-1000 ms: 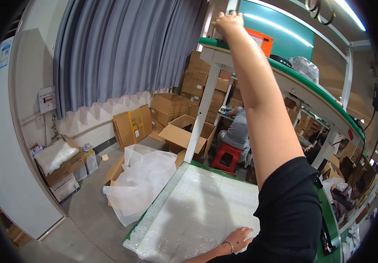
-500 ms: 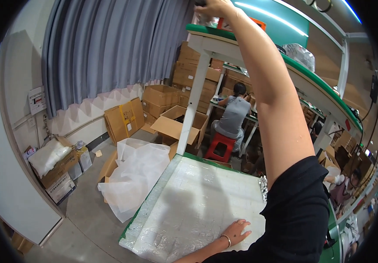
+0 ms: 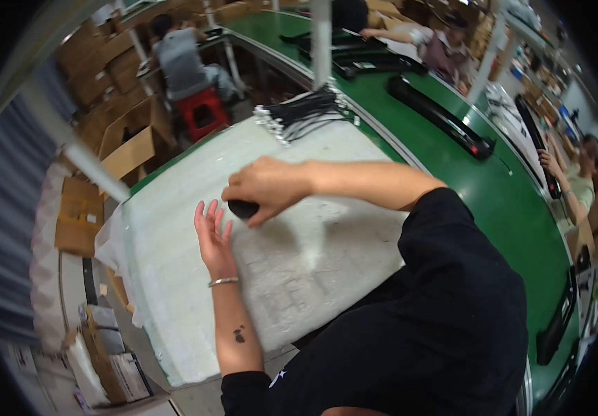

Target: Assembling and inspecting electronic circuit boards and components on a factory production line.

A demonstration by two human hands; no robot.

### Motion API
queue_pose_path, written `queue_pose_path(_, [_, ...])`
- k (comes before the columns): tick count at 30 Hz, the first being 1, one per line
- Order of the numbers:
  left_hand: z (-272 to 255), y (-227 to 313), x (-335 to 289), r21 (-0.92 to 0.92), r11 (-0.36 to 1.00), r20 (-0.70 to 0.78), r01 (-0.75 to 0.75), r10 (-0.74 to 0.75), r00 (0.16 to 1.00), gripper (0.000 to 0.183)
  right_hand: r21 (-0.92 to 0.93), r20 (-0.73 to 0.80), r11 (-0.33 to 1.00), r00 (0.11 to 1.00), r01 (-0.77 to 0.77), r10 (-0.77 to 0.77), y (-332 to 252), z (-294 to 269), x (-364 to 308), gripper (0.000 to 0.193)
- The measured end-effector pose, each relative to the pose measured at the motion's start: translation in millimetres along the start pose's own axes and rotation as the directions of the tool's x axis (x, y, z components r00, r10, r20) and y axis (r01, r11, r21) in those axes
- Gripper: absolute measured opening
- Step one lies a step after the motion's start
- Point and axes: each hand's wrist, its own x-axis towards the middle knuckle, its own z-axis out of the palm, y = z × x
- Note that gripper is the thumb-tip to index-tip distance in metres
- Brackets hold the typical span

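Over the table my right hand [image 3: 271, 188] is closed around a small black rounded object [image 3: 243, 208], whose kind I cannot make out. Just left of it, my left hand [image 3: 216, 239] is raised with its fingers apart and nothing in it. Both hands are above a pale table top [image 3: 174, 291] covered in clear plastic film. A bundle of black cables [image 3: 306, 114] with white connectors lies at its far edge, away from my hands.
A long green bench [image 3: 451, 187] runs along the right, bearing long black housings [image 3: 438, 114]. White posts [image 3: 321, 45] rise at the table's far side. A co-worker sits on a red stool [image 3: 202, 111]; another holds a black bar [image 3: 536, 132]. Open cartons [image 3: 132, 142] stand left.
The view has swung down and right. My right hand has come down from the upper shelf with the black object. My left hand has lifted off the table, fingers pointing up.
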Motion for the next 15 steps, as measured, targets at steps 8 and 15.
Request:
queue_pose_path(8, [16,-43,-39,0.782,0.549,0.278,-0.294,0.114,0.954,0.083,0.467,-0.167,0.884,0.983,0.014,0.073,45,61,-106,0.065])
queue_pose_path(15, [-17,18,27,0.907,0.311,-0.002,-0.286,0.680,0.733,0.061,0.124,-0.077,0.567,0.562,-0.814,0.824,283,2,-226,0.053])
